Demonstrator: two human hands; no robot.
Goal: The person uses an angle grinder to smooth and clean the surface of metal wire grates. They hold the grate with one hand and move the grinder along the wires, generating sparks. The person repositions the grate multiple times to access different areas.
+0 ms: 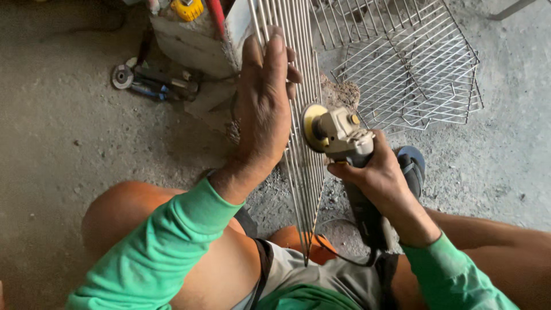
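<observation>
A metal wire grid (303, 166) stands on edge between my knees, seen almost end-on. My left hand (264, 109) lies flat against its left face, fingers pointing up, steadying it. A grey angle grinder (344, 140) is gripped by its body in my right hand (379, 178). Its yellow disc (313, 127) presses against the grid's right side about halfway up. A black cord runs from the grinder down toward my lap. Both arms wear green sleeves.
More wire grids (413, 69) lie stacked on the concrete floor at upper right. A concrete block (195, 43) with tools on it stands behind the grid. A second grinder and loose disc (123, 76) lie at upper left. A blue sandal (413, 163) sits under my right hand.
</observation>
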